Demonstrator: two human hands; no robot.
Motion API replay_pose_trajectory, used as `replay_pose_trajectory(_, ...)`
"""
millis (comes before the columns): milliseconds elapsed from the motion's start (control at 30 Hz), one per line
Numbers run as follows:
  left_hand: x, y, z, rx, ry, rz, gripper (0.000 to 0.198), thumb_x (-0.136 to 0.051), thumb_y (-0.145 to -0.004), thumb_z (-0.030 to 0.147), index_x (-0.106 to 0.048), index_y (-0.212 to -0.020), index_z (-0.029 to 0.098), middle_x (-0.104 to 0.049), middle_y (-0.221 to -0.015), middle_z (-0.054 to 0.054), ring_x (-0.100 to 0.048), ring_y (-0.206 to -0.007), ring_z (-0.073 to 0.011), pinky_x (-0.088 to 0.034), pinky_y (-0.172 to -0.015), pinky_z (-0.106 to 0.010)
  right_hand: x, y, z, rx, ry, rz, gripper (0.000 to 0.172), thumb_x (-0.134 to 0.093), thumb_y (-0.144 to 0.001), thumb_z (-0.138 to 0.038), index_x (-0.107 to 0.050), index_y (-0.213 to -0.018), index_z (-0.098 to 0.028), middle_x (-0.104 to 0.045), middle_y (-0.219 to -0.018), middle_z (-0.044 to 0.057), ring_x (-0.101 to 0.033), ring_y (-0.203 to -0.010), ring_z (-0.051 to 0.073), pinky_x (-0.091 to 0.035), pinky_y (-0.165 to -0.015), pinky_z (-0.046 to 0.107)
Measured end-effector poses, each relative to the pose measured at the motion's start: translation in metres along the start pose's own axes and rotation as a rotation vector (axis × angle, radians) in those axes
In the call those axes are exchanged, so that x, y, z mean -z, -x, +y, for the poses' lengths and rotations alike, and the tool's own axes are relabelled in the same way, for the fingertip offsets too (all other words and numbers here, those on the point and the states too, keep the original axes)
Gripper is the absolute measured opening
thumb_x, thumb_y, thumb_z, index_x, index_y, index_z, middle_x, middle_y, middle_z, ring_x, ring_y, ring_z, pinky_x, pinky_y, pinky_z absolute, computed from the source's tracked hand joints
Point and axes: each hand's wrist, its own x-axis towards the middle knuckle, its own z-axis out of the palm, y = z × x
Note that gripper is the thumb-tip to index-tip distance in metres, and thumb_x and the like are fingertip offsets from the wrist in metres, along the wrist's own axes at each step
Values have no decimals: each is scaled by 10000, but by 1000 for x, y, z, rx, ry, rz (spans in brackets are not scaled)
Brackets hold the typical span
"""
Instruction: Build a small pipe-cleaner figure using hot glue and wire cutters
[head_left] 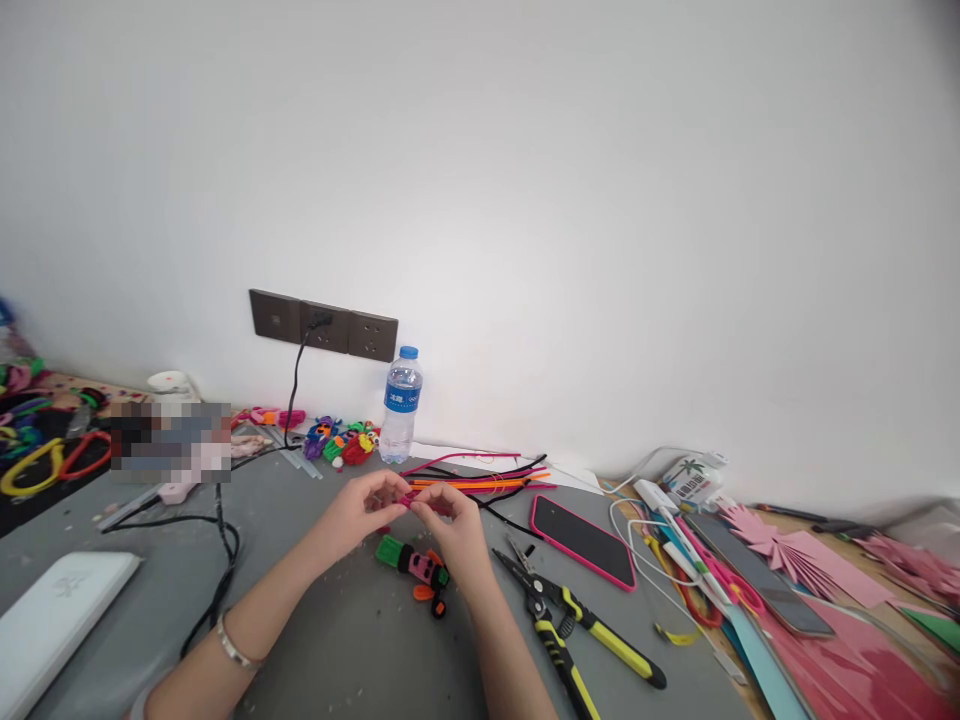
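Observation:
My left hand (373,505) and my right hand (448,515) meet over the grey table, fingertips pinched on a small magenta pipe cleaner piece (409,498). Just below them lies a pipe cleaner figure (416,567) in green, pink, black and orange, touched by neither hand. Behind my fingers, magenta, orange and black pipe cleaners (480,482) are spread on white paper. Two pliers with yellow and black handles (574,625) rest to the right of my right forearm.
Behind stand a water bottle (401,405) and colourful pipe cleaner figures (341,441). At right are a pink-edged phone (583,541), cables and pink paper (847,640). A white device (64,620) and black cable (231,560) lie left.

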Motion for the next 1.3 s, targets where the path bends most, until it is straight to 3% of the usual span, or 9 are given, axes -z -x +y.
replay_pose_trajectory(267, 0, -1, -10, 23, 0, 16, 233, -600, -813, 398, -651, -871, 179, -637, -764, -25, -557, -658, -154, -445, -579, -241, 0, -1, 3, -17, 17, -18, 113, -647, -738, -280, -652, -683, -182, -662, -676, 12, -577, -639, 163, -454, -644, 273)
replay_pose_trajectory(633, 6, 2, 2, 48, 95, 3, 238, -637, -779, 427, -631, -814, 191, -645, -812, -31, -614, -806, -200, -510, -736, -304, 15, 2, -8, 16, -39, -170, 96, -639, -774, -284, -625, -787, -190, -621, -764, 6, -560, -718, 155, -461, -660, 253)
replay_pose_trajectory(800, 6, 4, 6, 27, 124, 10, 220, -637, -778, 418, -627, -807, 200, -622, -772, -9, -590, -761, -180, -492, -700, -284, 16, 3, -10, 33, -34, -173, 77, -644, -781, -266, -638, -770, -190, -615, -748, 1, -551, -697, 147, -449, -650, 253)
replay_pose_trajectory(967, 7, 5, 7, 30, 158, -23, 199, -622, -795, 399, -634, -817, 202, -609, -792, -7, -573, -767, -172, -479, -697, -271, 17, 3, -12, 88, -59, -172, 79, -644, -797, -272, -663, -780, -197, -632, -800, 17, -585, -775, 167, -472, -738, 281)
replay_pose_trajectory(1300, 7, 10, 11, 69, 233, -126, 201, -644, -802, 395, -634, -794, 194, -547, -721, 11, -488, -652, -125, -418, -592, -225, 25, 5, -20, 80, -58, -303, 123, -607, -847, -293, -646, -770, -205, -580, -791, 4, -530, -740, 149, -436, -706, 257)
